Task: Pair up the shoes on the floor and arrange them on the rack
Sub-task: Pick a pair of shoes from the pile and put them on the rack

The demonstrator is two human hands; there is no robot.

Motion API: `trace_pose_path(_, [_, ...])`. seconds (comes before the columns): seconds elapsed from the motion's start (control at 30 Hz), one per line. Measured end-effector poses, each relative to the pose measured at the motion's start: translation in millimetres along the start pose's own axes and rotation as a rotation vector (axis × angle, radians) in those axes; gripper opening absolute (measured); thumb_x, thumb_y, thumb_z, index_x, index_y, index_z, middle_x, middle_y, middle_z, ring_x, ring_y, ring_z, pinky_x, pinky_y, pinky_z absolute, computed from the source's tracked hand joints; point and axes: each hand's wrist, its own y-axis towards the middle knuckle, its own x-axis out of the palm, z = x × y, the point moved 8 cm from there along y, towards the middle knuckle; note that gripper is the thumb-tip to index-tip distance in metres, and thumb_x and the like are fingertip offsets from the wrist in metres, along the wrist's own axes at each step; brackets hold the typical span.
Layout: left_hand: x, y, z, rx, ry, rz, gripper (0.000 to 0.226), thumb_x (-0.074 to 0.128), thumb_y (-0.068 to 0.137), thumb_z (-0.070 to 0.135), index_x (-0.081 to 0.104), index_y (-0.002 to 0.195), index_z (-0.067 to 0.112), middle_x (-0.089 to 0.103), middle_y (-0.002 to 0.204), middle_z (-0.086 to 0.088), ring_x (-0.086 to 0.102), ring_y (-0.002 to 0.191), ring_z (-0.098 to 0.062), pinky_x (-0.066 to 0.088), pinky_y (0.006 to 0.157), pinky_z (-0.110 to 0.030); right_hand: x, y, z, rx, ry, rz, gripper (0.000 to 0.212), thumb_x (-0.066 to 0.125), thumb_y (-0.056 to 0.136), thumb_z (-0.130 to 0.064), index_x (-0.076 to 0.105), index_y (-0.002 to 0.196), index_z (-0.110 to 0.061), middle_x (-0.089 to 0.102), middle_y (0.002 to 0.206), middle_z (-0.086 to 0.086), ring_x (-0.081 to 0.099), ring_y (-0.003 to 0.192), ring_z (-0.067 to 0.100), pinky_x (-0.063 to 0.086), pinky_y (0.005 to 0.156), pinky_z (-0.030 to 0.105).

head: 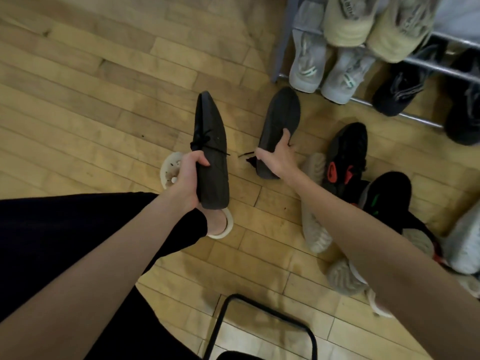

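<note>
My left hand [187,175] grips the heel end of a dark grey shoe [211,141], toe pointing away, laces hanging loose. My right hand [279,157] holds a matching dark grey shoe [281,118] by its side, sole turned toward me, above the wooden floor. The metal shoe rack [426,64] stands at the top right. It carries a pale grey pair [324,66], a cream pair [368,22] above and dark shoes [400,89] on the low bars.
Loose shoes lie on the floor at the right: a black one with red marks [348,154], a black one with green marks [387,196], beige ones [315,229] and a light grey one [465,245]. My foot wears a cream clog [170,170]. A black metal frame [262,323] stands below.
</note>
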Motion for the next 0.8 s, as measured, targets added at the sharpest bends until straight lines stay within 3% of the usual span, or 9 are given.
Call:
trace_pose_path(0.03, [3.6,-3.7,0.5,0.011,0.014,-0.003,0.034,0.056,0.064,0.022,0.069,0.090,0.006,0.068,0.093,-0.015,0.062,0.086,-0.033,0.048,0.092,-0.049,-13.0,-14.0,3.3,0.023,0.227,-0.032,0.084,0.065,0.078,-0.026,0.019,0.148,-0.015,0.032,0.146,0.015,0.038,0.130,0.034,0.040,0.102,0.043])
trace_pose_path(0.1, [10.0,-12.0,1.2,0.035,0.050,0.004,0.023,0.055,0.069,0.020,0.067,0.085,0.008,0.066,0.088,-0.012,0.061,0.082,-0.031,0.049,0.089,-0.046,-33.6,-45.3,15.1,0.165,0.748,-0.156,0.052,0.056,0.064,-0.023,0.052,0.114,-0.009,0.054,0.116,0.012,0.051,0.110,0.032,0.045,0.089,0.040])
trace_pose_path(0.13, [14.6,-18.1,1.1,0.045,0.080,0.004,0.020,0.055,0.071,0.020,0.065,0.083,0.009,0.065,0.087,-0.011,0.060,0.080,-0.030,0.049,0.086,-0.043,-42.6,-60.5,22.1,0.254,0.979,-0.214,0.043,0.052,0.061,-0.023,0.056,0.102,-0.007,0.058,0.108,0.013,0.054,0.106,0.033,0.045,0.090,0.040])
trace_pose_path(0.2, [23.6,-29.2,1.5,0.075,0.132,-0.014,0.012,0.054,0.074,0.019,0.061,0.078,0.010,0.062,0.081,-0.008,0.057,0.074,-0.026,0.047,0.076,-0.036,-67.3,-84.0,38.3,0.354,1.233,-0.224,0.051,0.046,0.062,-0.020,0.060,0.108,-0.003,0.061,0.117,0.020,0.055,0.115,0.040,0.040,0.099,0.053])
trace_pose_path(0.33, [44.9,-51.6,-2.1,0.106,0.238,-0.073,0.020,0.055,0.072,0.025,0.059,0.086,0.011,0.059,0.087,-0.008,0.054,0.079,-0.025,0.043,0.076,-0.036,-116.0,-124.7,55.4,0.305,1.270,-0.245,0.065,0.046,0.055,-0.017,0.058,0.118,-0.004,0.054,0.131,0.023,0.047,0.126,0.045,0.034,0.106,0.053])
trace_pose_path(0.43, [67.6,-71.2,-6.9,0.158,0.315,-0.132,0.019,0.052,0.076,0.027,0.055,0.089,0.014,0.055,0.091,-0.009,0.051,0.083,-0.025,0.039,0.076,-0.036,-153.9,-148.1,65.2,0.203,1.328,-0.222,0.074,0.046,0.051,-0.020,0.057,0.123,-0.005,0.051,0.136,0.022,0.049,0.122,0.044,0.031,0.107,0.048])
trace_pose_path(0.53, [95.4,-91.2,-10.5,0.219,0.397,-0.211,0.022,0.052,0.077,0.030,0.054,0.091,0.013,0.054,0.092,-0.009,0.051,0.080,-0.025,0.039,0.069,-0.033,-196.0,-170.2,75.2,0.083,1.382,-0.129,0.065,0.043,0.053,-0.022,0.056,0.115,-0.006,0.053,0.128,0.020,0.051,0.109,0.040,0.034,0.101,0.046])
trace_pose_path(0.73, [149.9,-134.7,4.4,0.486,0.632,-0.191,0.024,0.062,0.077,0.029,0.053,0.080,0.007,0.055,0.082,-0.009,0.053,0.076,-0.025,0.040,0.067,-0.032,-270.0,-207.2,94.1,-0.155,1.420,0.040,0.058,0.058,0.082,-0.043,0.056,0.130,-0.011,0.059,0.121,0.016,0.057,0.099,0.032,0.053,0.078,0.038])
trace_pose_path(0.8, [174.3,-152.1,12.5,0.607,0.709,-0.189,0.024,0.065,0.075,0.030,0.054,0.077,0.009,0.056,0.078,-0.007,0.055,0.076,-0.025,0.040,0.065,-0.032,-295.2,-213.2,103.2,-0.187,1.358,0.112,0.055,0.058,0.085,-0.036,0.052,0.133,-0.009,0.058,0.120,0.016,0.060,0.095,0.031,0.054,0.077,0.039])
